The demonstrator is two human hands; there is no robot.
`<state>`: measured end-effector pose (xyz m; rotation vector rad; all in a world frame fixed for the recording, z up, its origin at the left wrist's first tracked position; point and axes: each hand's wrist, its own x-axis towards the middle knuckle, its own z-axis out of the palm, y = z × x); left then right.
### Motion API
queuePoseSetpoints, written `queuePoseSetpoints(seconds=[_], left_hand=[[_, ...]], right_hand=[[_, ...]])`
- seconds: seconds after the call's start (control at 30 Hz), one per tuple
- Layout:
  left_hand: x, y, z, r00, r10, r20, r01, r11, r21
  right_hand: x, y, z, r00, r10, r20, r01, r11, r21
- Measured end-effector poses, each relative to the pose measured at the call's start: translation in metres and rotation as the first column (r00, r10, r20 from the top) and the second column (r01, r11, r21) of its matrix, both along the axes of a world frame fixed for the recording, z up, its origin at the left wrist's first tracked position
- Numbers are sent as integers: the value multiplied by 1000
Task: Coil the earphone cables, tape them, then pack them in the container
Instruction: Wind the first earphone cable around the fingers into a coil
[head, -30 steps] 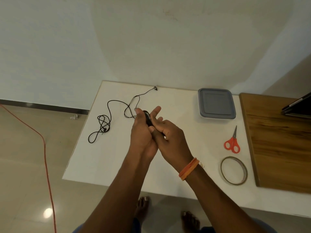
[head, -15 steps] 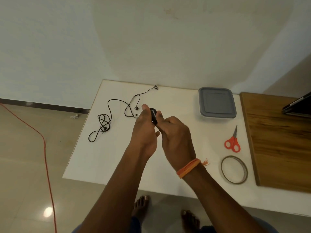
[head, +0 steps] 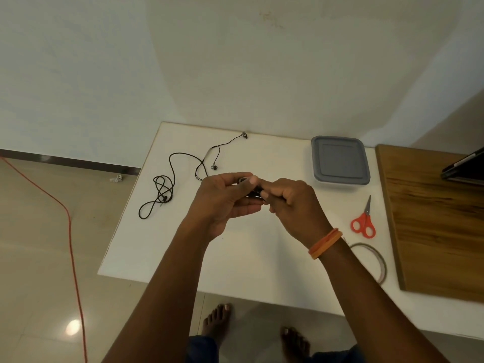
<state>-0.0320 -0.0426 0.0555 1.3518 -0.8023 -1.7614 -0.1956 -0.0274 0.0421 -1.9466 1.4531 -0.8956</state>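
Note:
Above the middle of the white table (head: 235,263), my left hand (head: 225,197) and my right hand (head: 290,203) meet around a small coiled black earphone cable (head: 252,191). Both hands pinch it, and fingers hide most of the coil. A second black earphone cable (head: 167,187) lies loose and uncoiled on the table's left part, its earbuds reaching toward the far edge. The grey-lidded container (head: 340,159) stands closed at the back right. A thin roll of tape (head: 377,260) lies near my right forearm.
Red-handled scissors (head: 363,221) lie between the container and the tape. A wooden board (head: 434,218) covers the table's right end, with a dark device (head: 466,166) at its far corner. A red cord (head: 70,231) runs across the floor at left. My bare feet show below the table's near edge.
My left hand has turned palm-up and both hands have shifted slightly right. My right hand's fingers, first spread, have curled onto the coil.

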Motion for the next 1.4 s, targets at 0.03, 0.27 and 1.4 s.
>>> queuePoseSetpoints(seconds=[0.03, 0.27, 1.4], left_hand=[[-1, 1, -1, 1000, 30, -4, -30, 1000, 5], [-7, 4, -1, 956, 267, -120, -255, 961, 108], [-16, 16, -1, 742, -571, 350, 627, 776, -62]], right_hand=[[2, 1, -3, 996, 18, -86, -25, 996, -82], [19, 10, -13, 959, -21, -284, -42, 976, -212], [-40, 4, 20, 971, 99, 216, -180, 900, 397]])
